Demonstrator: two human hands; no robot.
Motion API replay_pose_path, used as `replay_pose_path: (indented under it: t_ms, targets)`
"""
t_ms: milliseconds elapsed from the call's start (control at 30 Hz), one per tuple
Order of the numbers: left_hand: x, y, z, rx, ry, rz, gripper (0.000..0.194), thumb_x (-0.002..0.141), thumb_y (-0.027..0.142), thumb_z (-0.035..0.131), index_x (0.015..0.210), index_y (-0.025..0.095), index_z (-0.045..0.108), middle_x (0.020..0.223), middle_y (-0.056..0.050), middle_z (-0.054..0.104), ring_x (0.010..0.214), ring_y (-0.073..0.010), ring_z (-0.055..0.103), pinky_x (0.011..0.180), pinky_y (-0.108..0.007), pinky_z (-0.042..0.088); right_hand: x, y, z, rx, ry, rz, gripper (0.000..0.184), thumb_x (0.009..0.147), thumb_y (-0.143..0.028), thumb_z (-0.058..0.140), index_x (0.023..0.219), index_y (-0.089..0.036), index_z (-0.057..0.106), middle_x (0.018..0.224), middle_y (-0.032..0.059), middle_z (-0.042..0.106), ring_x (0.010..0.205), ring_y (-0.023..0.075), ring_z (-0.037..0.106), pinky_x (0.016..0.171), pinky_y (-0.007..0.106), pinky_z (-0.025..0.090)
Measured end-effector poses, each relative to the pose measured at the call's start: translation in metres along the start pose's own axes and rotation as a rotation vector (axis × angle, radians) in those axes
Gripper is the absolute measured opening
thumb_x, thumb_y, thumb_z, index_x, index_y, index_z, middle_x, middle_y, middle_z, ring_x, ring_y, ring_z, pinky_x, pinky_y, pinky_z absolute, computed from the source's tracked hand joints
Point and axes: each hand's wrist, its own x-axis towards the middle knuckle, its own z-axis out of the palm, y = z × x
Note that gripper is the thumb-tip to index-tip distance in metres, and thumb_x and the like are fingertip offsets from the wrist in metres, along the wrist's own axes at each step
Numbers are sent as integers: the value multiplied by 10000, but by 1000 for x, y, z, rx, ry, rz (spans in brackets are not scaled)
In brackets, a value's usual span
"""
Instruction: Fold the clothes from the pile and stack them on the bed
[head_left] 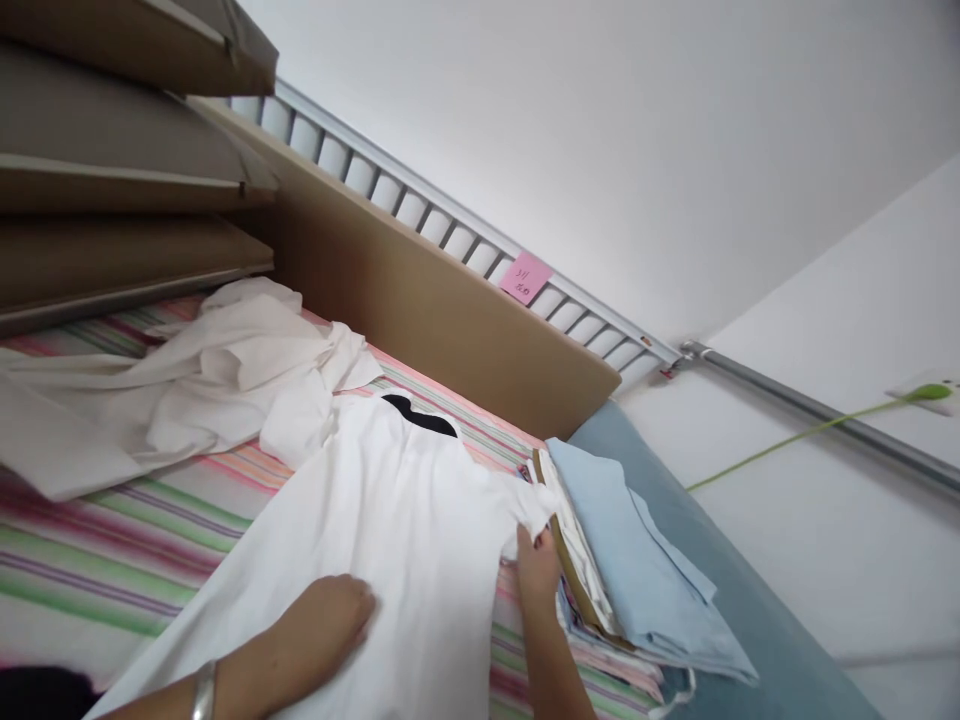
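A white shirt point(405, 520) lies spread over the striped bedding point(82, 560), with a black patch point(418, 415) at its neck. My right hand point(537, 568) pinches the shirt's sleeve on the right side. My left hand point(327, 625), with a silver bangle point(203, 690) on the wrist, rests on the front of the shirt. Its fingers look curled in, and whatever they may hold is hidden underneath. Close to my right hand sits a stack of folded clothes, a light blue garment point(630, 550) on top.
A crumpled white garment point(232, 370) lies at the left. Behind it, large brown flat packages point(135, 180) are stacked. A tan board point(420, 290) leans against the white rail, which carries a pink note point(526, 277). A grey pipe point(810, 405) runs along the right wall.
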Motion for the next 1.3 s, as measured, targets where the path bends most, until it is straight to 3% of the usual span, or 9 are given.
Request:
replay_pose_path:
  t_ms: [167, 333, 433, 600, 800, 933, 1033, 1167, 1300]
  targets:
    - [1, -6, -1, -90, -4, -16, 191, 848, 257, 412, 840, 206, 595, 910, -67, 660, 856, -251, 617, 762, -376, 457, -22, -3, -12, -211, 70, -30, 567, 677, -430, 517, 1153, -121, 502, 1162, 203, 606, 1188, 354, 489, 950, 455, 431]
    - [5, -10, 9, -134, 1, -26, 184, 831, 272, 430, 870, 217, 602, 917, -65, 662, 855, -247, 615, 763, -365, 436, -87, -20, 56, -328, -216, -404, 572, 816, -393, 415, 1343, -172, 379, 1484, 82, 323, 1382, 230, 241, 1141, 380, 205]
    - [5, -10, 6, -169, -4, -68, 168, 806, 276, 457, 846, 218, 609, 888, -54, 671, 838, -239, 618, 751, -347, 430, -98, -19, 84, -456, -448, -518, 500, 864, -397, 401, 1330, -220, 441, 1481, 60, 332, 1388, 245, 228, 1144, 443, 157]
    - [3, -8, 1, -226, -23, -95, 151, 782, 276, 479, 837, 234, 613, 902, -37, 676, 839, -233, 618, 748, -341, 443, -52, -10, 73, -676, -317, -213, 447, 836, -320, 475, 1223, -108, 552, 1396, 209, 421, 1349, 339, 295, 1094, 540, 199]
    - [-1, -11, 4, -241, -13, -77, 159, 781, 286, 502, 865, 235, 628, 877, -44, 673, 792, -218, 617, 712, -326, 461, -47, -25, 101, -611, -377, -439, 464, 879, -406, 381, 1278, -202, 501, 1470, 117, 343, 1389, 260, 223, 1109, 504, 192]
    - [-1, -9, -4, -279, -43, -34, 150, 802, 273, 498, 855, 228, 630, 800, -37, 658, 720, -195, 606, 650, -302, 470, -43, -17, 112, -524, -390, -301, 388, 807, -455, 507, 1120, -242, 595, 1395, 124, 450, 1372, 302, 255, 1037, 553, 301]
    - [4, -8, -21, -302, 10, 7, 126, 801, 276, 512, 862, 231, 613, 861, -39, 648, 795, -203, 596, 701, -316, 481, -39, -29, 121, -551, -340, -220, 456, 794, -450, 509, 1189, -227, 553, 1424, 140, 402, 1375, 306, 243, 1060, 579, 238]
    - [10, -17, -43, -276, 247, -80, 216, 826, 220, 461, 1018, 229, 560, 1103, -69, 592, 1029, -235, 517, 918, -399, 411, -74, -61, 154, -574, -374, -510, 570, 869, -438, 356, 1375, -177, 374, 1525, 136, 200, 1412, 245, 135, 1127, 488, 121]
    - [8, -35, -51, -177, 258, -335, 450, 770, 115, 464, 1215, 182, 488, 1398, -133, 400, 1289, -323, 323, 1024, -514, 286, -119, -68, 179, -612, -639, -643, 549, 894, -425, 292, 1399, -219, 355, 1516, 72, 249, 1410, 224, 150, 1129, 465, 129]
